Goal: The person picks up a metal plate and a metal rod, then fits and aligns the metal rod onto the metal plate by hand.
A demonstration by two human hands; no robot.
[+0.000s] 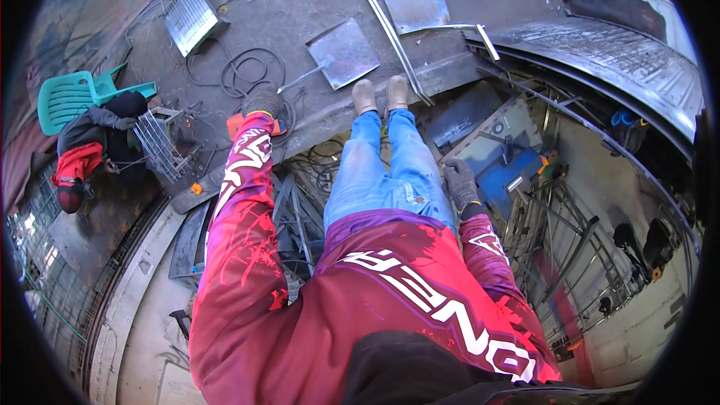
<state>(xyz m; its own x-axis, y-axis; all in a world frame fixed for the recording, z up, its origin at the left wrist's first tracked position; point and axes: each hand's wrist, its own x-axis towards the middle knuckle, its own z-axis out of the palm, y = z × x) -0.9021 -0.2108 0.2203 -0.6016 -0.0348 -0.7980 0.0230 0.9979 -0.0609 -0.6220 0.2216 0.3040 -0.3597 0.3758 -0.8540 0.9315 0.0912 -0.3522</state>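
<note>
My left hand (pixel 262 100), in a dark grey knitted glove, is stretched out low at the floor, seen from its back. Its fingers look closed, but what they hold is hidden. An orange object (pixel 277 127) shows beside and under the wrist. A thin pale rod (pixel 304 78) runs from near this hand to a square metal sheet (pixel 343 54) on the floor. My right hand (pixel 460 183), also gloved, hangs beside my right thigh with nothing visible in it, its fingers loosely extended. A blue metal object (pixel 511 181) is near it.
A co-worker (pixel 97 142) bends beside a green plastic chair (pixel 66 102), at a wire-grid frame (pixel 159 146). Black cable (pixel 251 67) coils on the floor. Long metal bars (pixel 391 36) and another sheet (pixel 414 3) lie ahead. Metal rods (pixel 555 232) are piled at right.
</note>
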